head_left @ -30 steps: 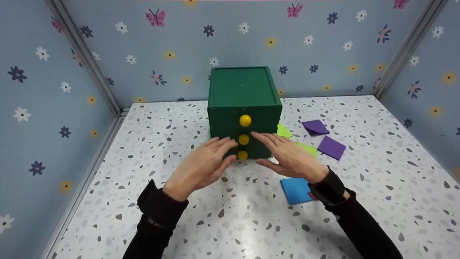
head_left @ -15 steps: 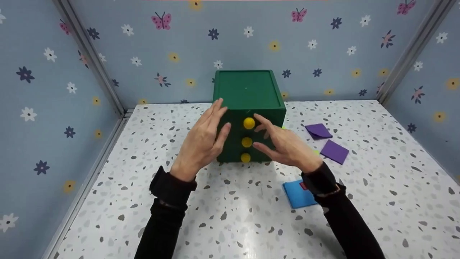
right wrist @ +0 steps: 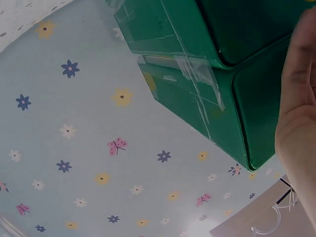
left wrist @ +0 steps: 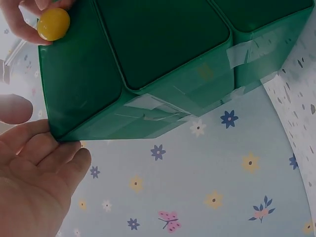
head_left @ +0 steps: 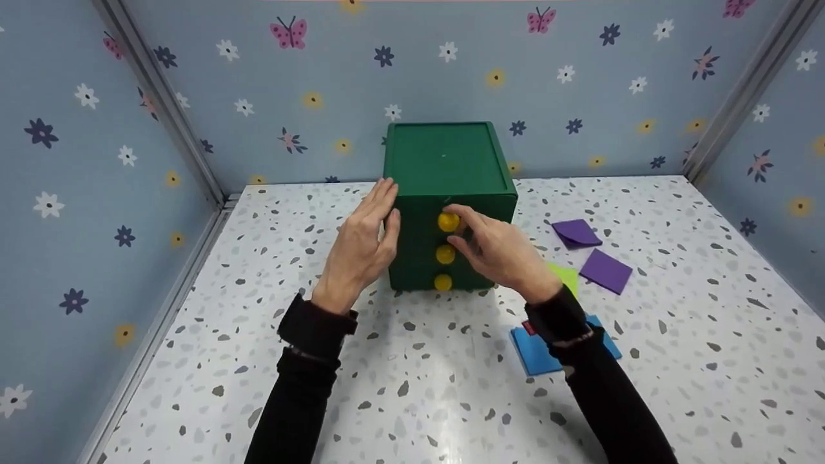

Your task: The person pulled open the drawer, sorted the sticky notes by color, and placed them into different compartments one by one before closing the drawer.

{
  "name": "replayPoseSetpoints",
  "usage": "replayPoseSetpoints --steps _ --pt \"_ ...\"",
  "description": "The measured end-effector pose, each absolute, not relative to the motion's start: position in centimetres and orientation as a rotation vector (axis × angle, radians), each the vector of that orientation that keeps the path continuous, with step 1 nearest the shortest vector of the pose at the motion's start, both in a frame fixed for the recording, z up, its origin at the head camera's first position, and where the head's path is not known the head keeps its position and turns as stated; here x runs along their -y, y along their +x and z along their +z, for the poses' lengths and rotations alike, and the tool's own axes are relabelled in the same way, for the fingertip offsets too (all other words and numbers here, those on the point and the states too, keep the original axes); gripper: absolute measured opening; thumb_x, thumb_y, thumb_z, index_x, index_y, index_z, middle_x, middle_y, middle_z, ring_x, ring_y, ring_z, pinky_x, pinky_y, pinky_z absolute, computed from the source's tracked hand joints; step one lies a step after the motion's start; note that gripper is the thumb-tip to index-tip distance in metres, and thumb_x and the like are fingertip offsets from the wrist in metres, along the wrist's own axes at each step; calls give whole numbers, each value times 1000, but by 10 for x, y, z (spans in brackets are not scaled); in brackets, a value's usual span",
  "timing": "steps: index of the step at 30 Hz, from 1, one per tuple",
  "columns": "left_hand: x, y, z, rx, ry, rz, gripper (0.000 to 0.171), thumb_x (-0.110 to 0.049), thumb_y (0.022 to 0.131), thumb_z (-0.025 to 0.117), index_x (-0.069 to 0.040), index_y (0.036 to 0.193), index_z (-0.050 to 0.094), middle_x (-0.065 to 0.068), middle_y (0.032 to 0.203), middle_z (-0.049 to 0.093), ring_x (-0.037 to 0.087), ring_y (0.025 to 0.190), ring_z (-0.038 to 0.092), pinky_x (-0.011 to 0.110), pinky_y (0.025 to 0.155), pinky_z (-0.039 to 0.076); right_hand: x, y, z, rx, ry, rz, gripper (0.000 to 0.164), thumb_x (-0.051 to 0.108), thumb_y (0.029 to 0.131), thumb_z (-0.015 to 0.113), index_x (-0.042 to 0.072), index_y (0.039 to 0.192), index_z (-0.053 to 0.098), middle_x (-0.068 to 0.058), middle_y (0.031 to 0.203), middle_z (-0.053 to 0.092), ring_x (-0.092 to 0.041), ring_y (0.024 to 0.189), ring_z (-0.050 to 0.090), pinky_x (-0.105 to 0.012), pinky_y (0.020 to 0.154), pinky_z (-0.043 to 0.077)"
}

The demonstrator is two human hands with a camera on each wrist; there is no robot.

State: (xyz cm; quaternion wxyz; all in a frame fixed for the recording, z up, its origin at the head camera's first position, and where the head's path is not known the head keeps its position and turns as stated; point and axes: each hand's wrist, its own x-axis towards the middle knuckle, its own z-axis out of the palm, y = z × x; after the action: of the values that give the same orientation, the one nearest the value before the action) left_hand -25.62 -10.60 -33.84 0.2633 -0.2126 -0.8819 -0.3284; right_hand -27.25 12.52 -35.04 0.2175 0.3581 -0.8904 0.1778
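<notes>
- The left hand [head_left: 358,248], fingers straight, touches the left front edge of the green cabinet [head_left: 445,158].
- The right hand [head_left: 503,251] pinches the top yellow knob [head_left: 447,223] between finger and thumb.
- The cabinet stands on the counter [head_left: 412,412], purple pieces [head_left: 606,271] to its right.

We are reading no text, brand or number in any of the three views; on the blue cloth [head_left: 538,356] we are seeing a small red tag [head_left: 528,328], too small for us to be making out any lettering
</notes>
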Motion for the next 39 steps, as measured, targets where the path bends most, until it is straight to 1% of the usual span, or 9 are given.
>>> replayPoseSetpoints --steps 4,7,10,14,17,20,23,30,39 --pt "107 -256 -339 2394 -584 -908 44 -23 102 37 -4 142 41 12 150 38 19 143 30 33 116 28 -126 -271 -351 2457 999 498 41 27 98 50 15 136 42 -7 106 65 -17 78 66 -26 75 56" --pt "108 -255 -338 2403 -574 -905 44 -23 102 37 -5 142 41 11 150 38 19 143 30 33 116 28 -126 -271 -351 2449 1011 508 40 25 98 50 15 135 42 -8 109 65 -18 79 67 -27 76 56" --pt "109 -254 -336 2405 -556 -918 44 -25 103 35 -6 141 44 10 149 40 19 142 32 33 115 29 -125 -269 -350 2445 1019 503 39 25 97 51 14 134 43 -8 103 66 -17 76 66 -26 73 55" --pt "110 -252 -334 2398 -535 -962 44 -29 103 32 -7 139 48 7 148 42 17 139 37 33 113 34 -126 -265 -347 2436 1034 489 38 27 96 54 12 130 46 -6 88 65 -14 68 62 -24 65 54" --pt "112 -250 -334 2392 -531 -985 45 -30 103 32 -8 138 49 6 148 43 16 137 40 33 110 37 -126 -261 -345 2424 1046 481 35 25 95 57 11 126 49 -5 83 65 -13 64 60 -23 62 53" --pt "113 -250 -334 2396 -531 -994 45 -32 103 31 -10 138 49 4 148 42 16 137 40 33 110 37 -125 -257 -342 2425 1052 481 33 23 93 59 12 123 51 -4 82 65 -12 62 59 -21 61 52" --pt "114 -250 -333 2402 -528 -996 45 -33 103 30 -11 139 49 2 148 42 15 137 40 33 110 37 -125 -254 -339 2446 1055 483 31 24 94 59 13 121 51 -3 82 66 -11 63 59 -19 63 51" --pt "116 -251 -333 2393 -542 -979 45 -33 103 30 -12 138 50 1 147 43 16 136 41 34 110 37 -126 -247 -335 2479 1067 480 29 23 93 60 15 119 52 -1 83 66 -9 64 59 -18 63 51" --pt "118 -251 -333 2414 -532 -967 45 -35 104 29 -14 138 50 0 147 44 16 136 41 36 110 38 -128 -238 -331 2509 1067 418 28 29 96 55 17 121 51 3 82 65 -5 64 55 -16 63 47"
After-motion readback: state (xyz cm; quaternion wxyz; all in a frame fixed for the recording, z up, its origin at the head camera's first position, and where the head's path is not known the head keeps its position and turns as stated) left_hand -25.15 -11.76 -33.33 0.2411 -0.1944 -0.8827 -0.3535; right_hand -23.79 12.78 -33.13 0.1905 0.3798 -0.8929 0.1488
